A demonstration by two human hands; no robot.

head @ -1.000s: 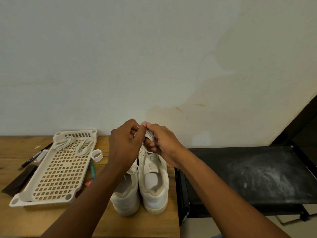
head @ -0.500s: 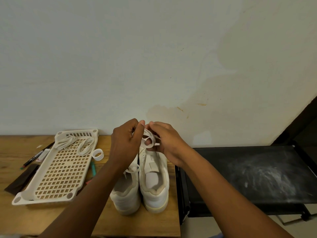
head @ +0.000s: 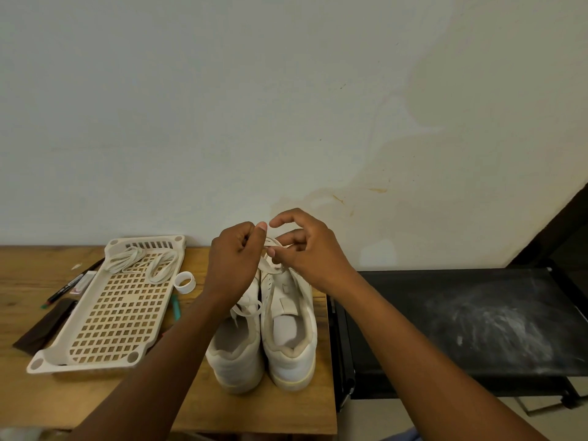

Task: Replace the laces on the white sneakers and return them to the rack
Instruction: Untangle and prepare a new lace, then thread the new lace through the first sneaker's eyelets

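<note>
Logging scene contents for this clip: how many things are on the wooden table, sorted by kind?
Sneakers: 2, one beside the other
Tray: 1
Loose laces in the tray: 2 bundles
Tape roll: 1
Pens or markers: 2 at least, black and teal
Dark strip: 1
Total: 9

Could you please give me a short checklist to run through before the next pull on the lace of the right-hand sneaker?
1. Left hand has a grip on the lace: ok.
2. Right hand pinches the lace: ok.
3. Right-hand sneaker stands flat on the wooden table: ok.
4. Left-hand sneaker stands upright beside it: ok.
5. Spare laces lie in the white tray: ok.
6. Which eyelet the lace passes through: cannot tell, hands cover it.
</note>
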